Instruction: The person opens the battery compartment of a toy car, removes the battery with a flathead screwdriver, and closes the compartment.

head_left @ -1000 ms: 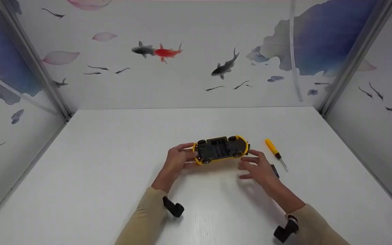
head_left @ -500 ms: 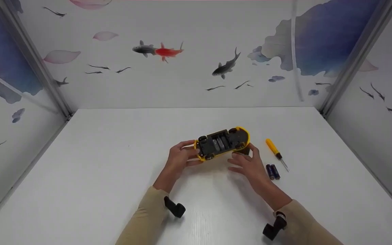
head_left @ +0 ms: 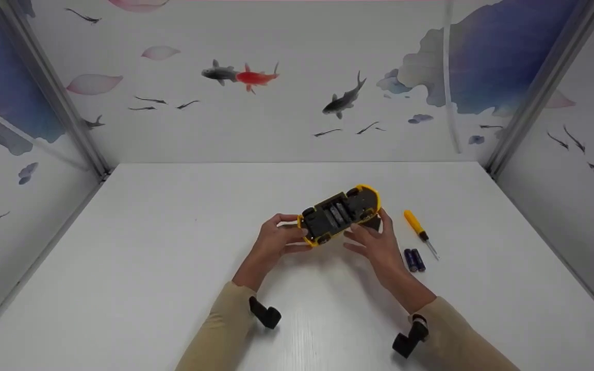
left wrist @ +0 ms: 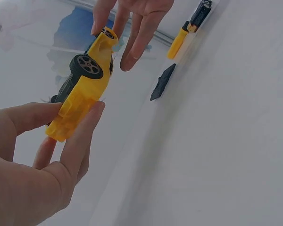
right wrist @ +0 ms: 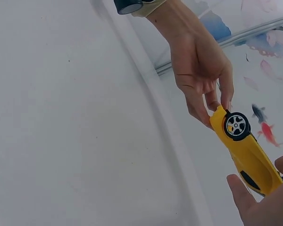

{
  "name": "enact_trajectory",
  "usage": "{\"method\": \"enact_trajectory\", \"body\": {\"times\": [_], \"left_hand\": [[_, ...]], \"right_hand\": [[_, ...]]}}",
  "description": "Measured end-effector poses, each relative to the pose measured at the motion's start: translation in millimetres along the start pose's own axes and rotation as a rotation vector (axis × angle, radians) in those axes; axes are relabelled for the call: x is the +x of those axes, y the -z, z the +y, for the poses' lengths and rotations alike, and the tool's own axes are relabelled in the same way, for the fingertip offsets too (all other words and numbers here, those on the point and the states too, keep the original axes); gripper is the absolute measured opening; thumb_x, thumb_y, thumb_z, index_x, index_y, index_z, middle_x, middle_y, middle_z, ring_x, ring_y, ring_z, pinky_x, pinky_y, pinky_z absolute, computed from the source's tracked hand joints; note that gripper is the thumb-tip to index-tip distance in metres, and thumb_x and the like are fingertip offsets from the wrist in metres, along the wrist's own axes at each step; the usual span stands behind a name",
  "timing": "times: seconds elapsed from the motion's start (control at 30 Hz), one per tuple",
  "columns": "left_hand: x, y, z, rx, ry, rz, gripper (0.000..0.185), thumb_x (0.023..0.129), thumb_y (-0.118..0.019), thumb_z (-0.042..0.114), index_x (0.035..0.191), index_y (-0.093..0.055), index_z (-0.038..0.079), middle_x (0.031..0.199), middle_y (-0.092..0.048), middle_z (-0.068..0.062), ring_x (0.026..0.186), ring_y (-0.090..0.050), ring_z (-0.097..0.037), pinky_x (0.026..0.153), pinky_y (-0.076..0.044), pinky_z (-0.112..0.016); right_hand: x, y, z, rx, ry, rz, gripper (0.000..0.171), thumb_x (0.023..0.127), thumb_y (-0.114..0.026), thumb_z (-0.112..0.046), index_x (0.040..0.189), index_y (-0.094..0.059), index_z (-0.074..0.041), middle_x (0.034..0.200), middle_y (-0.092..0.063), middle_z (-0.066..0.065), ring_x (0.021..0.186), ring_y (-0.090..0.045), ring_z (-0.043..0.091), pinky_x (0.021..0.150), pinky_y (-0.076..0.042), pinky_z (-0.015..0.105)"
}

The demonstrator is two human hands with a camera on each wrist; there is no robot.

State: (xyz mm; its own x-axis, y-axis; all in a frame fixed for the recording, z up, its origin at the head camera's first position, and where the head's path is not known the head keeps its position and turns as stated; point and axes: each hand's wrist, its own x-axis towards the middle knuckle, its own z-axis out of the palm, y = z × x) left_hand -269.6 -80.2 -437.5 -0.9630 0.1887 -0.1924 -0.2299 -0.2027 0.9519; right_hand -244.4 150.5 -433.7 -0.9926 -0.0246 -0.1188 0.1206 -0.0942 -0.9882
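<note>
A yellow toy car (head_left: 339, 214) is held up off the table, its black underside facing the head camera. An open compartment (head_left: 337, 214) in that underside shows greyish bars, too small to identify. My left hand (head_left: 271, 242) grips one end, thumb and fingers on either side, as the left wrist view also shows on the car (left wrist: 82, 89). At the other end my right hand (head_left: 379, 252) holds the car's edge with thumb and forefinger, its other fingers off it. A flat black piece (left wrist: 162, 82) lies on the table under the car, partly hidden in the head view.
Two dark batteries (head_left: 414, 260) lie side by side right of my right hand. A screwdriver (head_left: 415, 224) with a yellow handle lies just beyond them. White patterned walls enclose the white table (head_left: 173, 257) at back and sides.
The car's right end has swung up and away, tilting it more. My right hand has moved left and inward along the car, uncovering the batteries and the black piece.
</note>
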Motion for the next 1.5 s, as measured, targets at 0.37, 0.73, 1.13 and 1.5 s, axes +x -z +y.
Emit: {"method": "enact_trajectory", "body": {"times": [0.37, 0.73, 1.13, 1.5], "left_hand": [[-2.8, 0.8, -1.0, 0.044, -0.043, -0.088, 0.05, 0.088, -0.072, 0.005, 0.13, -0.046, 0.0, 0.132, -0.058, -0.027, 0.104, -0.073, -0.034, 0.086, -0.061, -0.042], [-4.4, -6.9, -5.7, 0.098, 0.018, -0.188, 0.058, 0.088, -0.076, 0.012, 0.134, -0.042, 0.002, 0.132, -0.061, -0.025, 0.105, -0.073, -0.031, 0.086, -0.061, -0.042], [-5.0, -4.2, -8.7, 0.177, 0.051, -0.297, 0.054, 0.089, -0.074, 0.013, 0.133, -0.045, 0.001, 0.126, -0.067, -0.023, 0.101, -0.074, -0.029, 0.089, -0.06, -0.045], [-4.1, -0.4, -2.2, 0.268, 0.047, -0.253, 0.059, 0.098, -0.063, 0.033, 0.148, -0.046, 0.005, 0.137, -0.061, -0.019, 0.115, -0.069, -0.031, 0.091, -0.06, -0.044]], "right_hand": [[3.1, 0.7, -1.8, 0.036, 0.017, 0.026, 0.092, 0.1, -0.062, -0.019, 0.162, 0.005, -0.03, 0.146, -0.051, 0.021, 0.121, -0.065, 0.024, 0.099, -0.056, 0.038], [4.2, 0.0, -4.6, 0.05, 0.011, 0.056, 0.075, 0.103, -0.047, -0.022, 0.162, -0.002, -0.032, 0.149, -0.047, 0.014, 0.127, -0.059, 0.03, 0.096, -0.058, 0.037], [1.1, 3.2, -3.3, 0.058, -0.016, 0.102, 0.066, 0.103, -0.045, -0.023, 0.161, -0.014, -0.024, 0.149, -0.05, 0.015, 0.111, -0.067, 0.015, 0.09, -0.06, 0.032], [1.3, 8.8, -0.5, 0.041, -0.059, 0.076, 0.062, 0.103, -0.045, -0.024, 0.16, -0.021, -0.026, 0.152, -0.047, 0.011, 0.112, -0.065, 0.016, 0.09, -0.058, 0.029]]}}
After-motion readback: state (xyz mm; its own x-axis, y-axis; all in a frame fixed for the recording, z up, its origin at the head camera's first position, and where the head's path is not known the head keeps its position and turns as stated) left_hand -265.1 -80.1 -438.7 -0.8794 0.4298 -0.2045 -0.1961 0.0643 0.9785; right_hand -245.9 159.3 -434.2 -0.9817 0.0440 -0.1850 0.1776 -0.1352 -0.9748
